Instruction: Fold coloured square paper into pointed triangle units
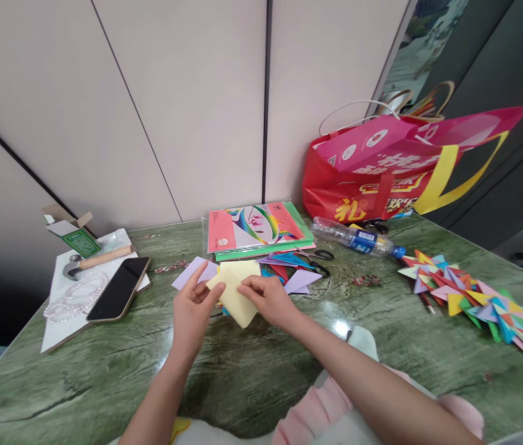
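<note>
A pale yellow sheet of paper (pixel 239 304), partly folded, is held above the table in both hands. My left hand (pixel 190 304) pinches its left corner between thumb and fingers, with the index finger raised. On the right edge, my right hand (pixel 268 299) grips the sheet with thumb and fingertips. Behind the hands lie a purple paper piece (pixel 189 272) and several folded coloured papers, among them another purple one (pixel 303 280). Black-handled scissors (pixel 323 254) rest beside these papers. Part of the pile under the yellow sheet is hidden.
Behind the papers lies a coloured-paper pack (pixel 255 226). A plastic bottle (pixel 367 241) lies before a red bag (pixel 377 185). Folded paper pieces (pixel 475 298) sit at right. At left are a phone (pixel 121 289), a hammer (pixel 104 257), clear beads (pixel 80 295) and a green box (pixel 80 241).
</note>
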Tool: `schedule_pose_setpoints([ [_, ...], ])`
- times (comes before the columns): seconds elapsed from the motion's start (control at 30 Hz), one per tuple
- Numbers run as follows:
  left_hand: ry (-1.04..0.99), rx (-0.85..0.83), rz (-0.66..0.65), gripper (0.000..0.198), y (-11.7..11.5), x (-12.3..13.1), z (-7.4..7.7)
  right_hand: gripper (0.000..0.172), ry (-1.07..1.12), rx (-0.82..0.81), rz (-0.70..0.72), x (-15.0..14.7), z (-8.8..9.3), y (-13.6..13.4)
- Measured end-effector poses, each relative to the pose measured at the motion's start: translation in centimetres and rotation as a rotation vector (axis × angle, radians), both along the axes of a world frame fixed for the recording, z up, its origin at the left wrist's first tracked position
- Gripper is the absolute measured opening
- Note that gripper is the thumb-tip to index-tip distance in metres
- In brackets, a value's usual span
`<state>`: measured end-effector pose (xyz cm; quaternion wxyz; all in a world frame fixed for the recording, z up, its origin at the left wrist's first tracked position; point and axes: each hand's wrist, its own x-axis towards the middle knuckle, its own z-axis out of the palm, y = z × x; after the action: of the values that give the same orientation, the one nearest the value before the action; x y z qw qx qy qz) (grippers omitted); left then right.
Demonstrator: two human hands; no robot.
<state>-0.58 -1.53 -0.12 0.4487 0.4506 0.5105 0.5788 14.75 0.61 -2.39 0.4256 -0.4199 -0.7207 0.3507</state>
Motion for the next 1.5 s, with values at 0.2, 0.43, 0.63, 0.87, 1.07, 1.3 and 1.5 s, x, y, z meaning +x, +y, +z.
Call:
schedule_pose_setpoints([
  [0.2, -0.010, -0.142, -0.155, 0.036, -0.15, 0.24, 0.26, 0.025, 0.101, -0.054, -0.072, 0.01, -0.08, 0.23],
  [0.43, 0.057, -0.185, -0.184, 0.026, -0.14, 0.09, -0.05, 0.023, 0.069, -0.026, -0.079, 0.11, 0.09, 0.04],
  [0.63, 0.068, -0.178, -0.144, 0.024, 0.00, 0.04, -0.19, 0.024, 0.053, -0.011, -0.071, 0.03, -0.04, 0.01],
  [0.87, 0.057, -0.154, -0.053, 0.025, -0.02, -0.14, -0.16, 0.024, 0.051, 0.019, -0.064, -0.05, 0.15, -0.20],
  [1.07, 0.049, -0.120, -0.105, 0.022, -0.04, -0.08, -0.10, 0.024, 0.035, 0.011, -0.067, 0.09, 0.06, -0.09],
  [1.3, 0.038, -0.116, -0.038, 0.022, 0.01, -0.08, 0.12, 0.025, 0.016, 0.012, -0.054, 0.14, -0.05, -0.03],
  [1.5, 0.046, -0.132, -0.007, 0.018, 0.11, -0.19, -0.03, 0.025, 0.012, 0.001, -0.047, 0.07, -0.02, -0.05],
])
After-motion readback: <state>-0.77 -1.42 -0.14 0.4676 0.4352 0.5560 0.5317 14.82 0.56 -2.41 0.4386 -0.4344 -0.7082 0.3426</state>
